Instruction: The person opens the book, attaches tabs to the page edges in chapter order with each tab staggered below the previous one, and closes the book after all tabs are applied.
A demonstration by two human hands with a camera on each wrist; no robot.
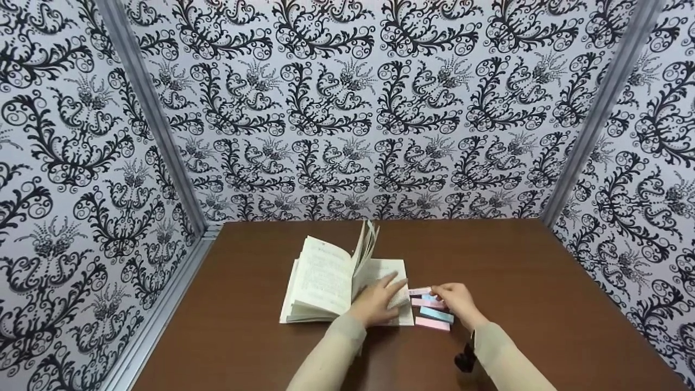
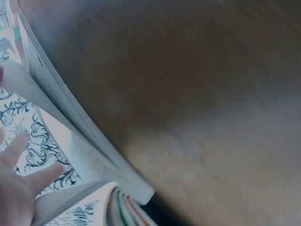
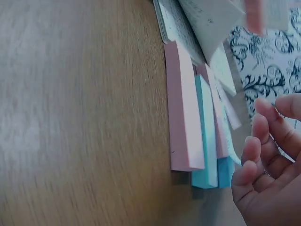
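An open book [image 1: 326,275] lies on the table, several of its middle pages [image 1: 367,244] standing up. My left hand [image 1: 376,305] rests on the right-hand page with fingers spread; part of it [image 2: 19,188] shows beside the pages in the left wrist view. Right of the book lie slim pink blocks [image 1: 433,323] and blue blocks [image 1: 436,314], close together. A pale strip with marks [image 1: 419,291] lies at the book's edge. My right hand [image 1: 457,300] is at its right end, thumb and index tip together; in the right wrist view nothing shows between them.
The brown wooden table [image 1: 488,250] stretches around the book. Black-and-white patterned walls [image 1: 336,163] enclose it at the back and sides, with grey metal posts [image 1: 157,119] at the corners. A small black object [image 1: 465,361] hangs by my right wrist.
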